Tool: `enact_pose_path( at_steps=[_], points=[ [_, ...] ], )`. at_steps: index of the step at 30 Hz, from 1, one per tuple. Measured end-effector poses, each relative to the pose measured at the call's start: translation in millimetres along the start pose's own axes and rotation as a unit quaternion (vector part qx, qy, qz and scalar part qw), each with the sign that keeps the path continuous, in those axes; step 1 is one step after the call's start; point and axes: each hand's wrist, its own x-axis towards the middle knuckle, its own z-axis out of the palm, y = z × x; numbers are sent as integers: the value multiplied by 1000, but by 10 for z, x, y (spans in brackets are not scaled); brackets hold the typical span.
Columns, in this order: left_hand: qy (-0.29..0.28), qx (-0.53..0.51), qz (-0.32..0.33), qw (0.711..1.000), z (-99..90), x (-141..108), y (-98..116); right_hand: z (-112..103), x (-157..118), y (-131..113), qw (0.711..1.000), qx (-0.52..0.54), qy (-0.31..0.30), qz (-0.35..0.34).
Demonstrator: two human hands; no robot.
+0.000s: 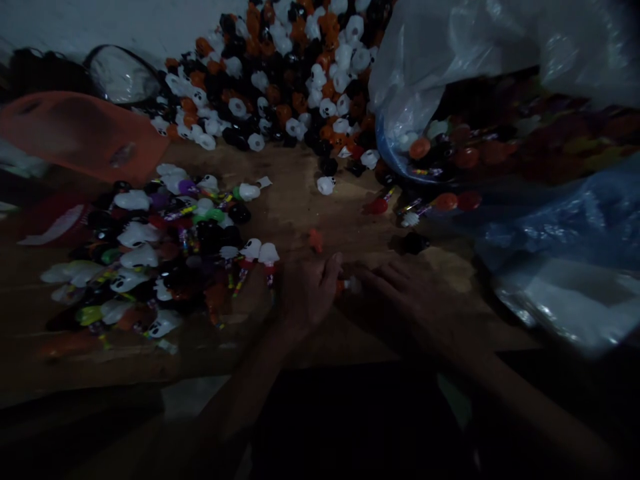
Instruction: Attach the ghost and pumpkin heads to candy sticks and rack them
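In the dim head view, my left hand (pixel 309 290) is over the wooden table, fingers closed on a small orange-and-white piece (pixel 346 285) whose exact kind I cannot make out. My right hand (pixel 407 287) comes in from the other side, its fingertips closed at the white end of that piece. Just beyond my left thumb lies a small orange figure (pixel 315 240). White ghost-shaped toppers (pixel 269 253) on coloured candy tubes lie beside my left hand. Beyond my right hand is a black topper (pixel 416 243).
A large heap of orange, black and white toppers (pixel 285 87) covers the back. At left lies a pile of topped tubes (pixel 140 257) near an orange bag or cloth (pixel 85 130). A plastic-lined blue container (pixel 393 153) with more topped tubes stands at right. One white topper (pixel 326 185) lies mid-table.
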Motion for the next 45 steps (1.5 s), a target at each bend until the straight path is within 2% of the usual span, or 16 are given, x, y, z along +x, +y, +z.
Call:
enact_pose_path(
  at_steps=[9,14,18,25,29,32,37,41,45],
  points=[
    [-7,-12,-39,999,57,26,73,38,-37,24,1000,16,9,0],
    [-20,7,-2,1000,39,4,140,108,-62,41,994,89,40,-42],
    [-24,3,34,999,28,-19,128,171,-81,50,993,107,40,-35],
    [-59,32,80,995,9,-21,104,76,-43,11,999,5,-17,-26],
    [-90,-6,65,994,11,22,73,50,-40,12,999,-5,-33,-28],
    [-83,-17,46,995,26,22,83,67,-50,21,999,-8,-23,-27],
    [-34,91,79,992,42,-38,133,85,-69,8,999,-27,-41,-23],
    [-13,163,126,979,85,-65,119,76,-82,-52,997,-47,-60,12],
    [-15,201,151,968,160,-85,85,53,-82,-116,993,45,-80,71]
  ],
)
